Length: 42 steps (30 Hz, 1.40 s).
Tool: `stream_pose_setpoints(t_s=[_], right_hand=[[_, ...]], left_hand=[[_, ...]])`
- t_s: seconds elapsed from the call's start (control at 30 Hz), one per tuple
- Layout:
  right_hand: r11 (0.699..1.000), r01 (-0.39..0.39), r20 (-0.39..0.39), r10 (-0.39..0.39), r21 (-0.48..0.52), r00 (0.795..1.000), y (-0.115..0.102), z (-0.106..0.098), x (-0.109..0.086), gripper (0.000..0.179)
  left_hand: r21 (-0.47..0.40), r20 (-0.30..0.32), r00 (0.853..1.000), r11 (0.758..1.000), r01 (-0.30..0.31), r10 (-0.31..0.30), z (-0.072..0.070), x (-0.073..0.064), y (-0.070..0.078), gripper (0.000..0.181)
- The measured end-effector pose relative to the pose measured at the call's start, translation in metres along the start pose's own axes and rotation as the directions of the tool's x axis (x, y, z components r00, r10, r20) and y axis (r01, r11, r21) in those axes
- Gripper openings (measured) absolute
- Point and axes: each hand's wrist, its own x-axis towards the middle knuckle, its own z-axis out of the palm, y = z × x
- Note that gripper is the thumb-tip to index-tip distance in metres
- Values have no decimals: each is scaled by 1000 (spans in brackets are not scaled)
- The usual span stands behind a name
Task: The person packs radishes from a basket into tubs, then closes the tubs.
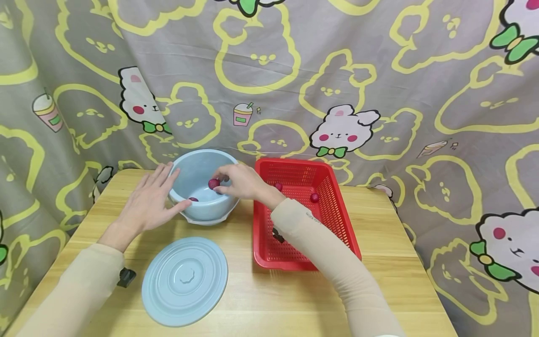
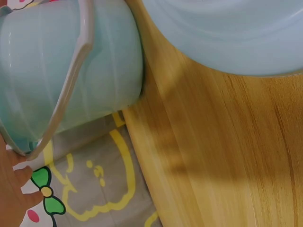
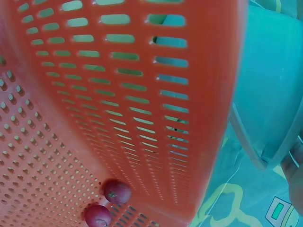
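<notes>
A plum [image 1: 214, 184], dark red and round, is pinched between the thumb and fingers of my right hand [image 1: 242, 181], over the opening of a light blue bucket [image 1: 206, 211]. Another plum [image 1: 193, 199] lies inside the bucket, partly hidden by the near rim. My left hand [image 1: 147, 202] rests at the bucket's left rim, fingers extended and thumb spread along the front. In the left wrist view, its fingers [image 2: 19, 182] show beside the bucket's pale handle [image 2: 71, 80]. Two plums, one [image 3: 117, 191] next to the other [image 3: 98, 216], sit in a red perforated basket [image 1: 262, 255] under my right forearm.
A round blue lid [image 1: 185, 297] lies on the wooden table [image 1: 391, 281] in front of the bucket. The basket stands just right of the bucket. Behind the table hangs a grey curtain [image 1: 269, 42] with yellow cartoon outlines.
</notes>
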Motion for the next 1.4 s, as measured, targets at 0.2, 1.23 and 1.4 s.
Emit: stream_pose_setpoints(t_s=[0.2, 1.23, 1.4], right_hand=[[1000, 27, -22, -26, 9, 999, 2, 1, -3, 35], [987, -69, -214, 99, 144, 972, 64, -43, -69, 33], [978, -143, -191, 171, 152, 967, 83, -44, -78, 38]], left_hand=[[16, -10, 1000, 1000, -3, 3, 1, 0, 0, 100], [79, -9, 1000, 997, -14, 15, -4, 0, 2, 103], [86, -16, 1000, 996, -17, 19, -5, 0, 2, 102]])
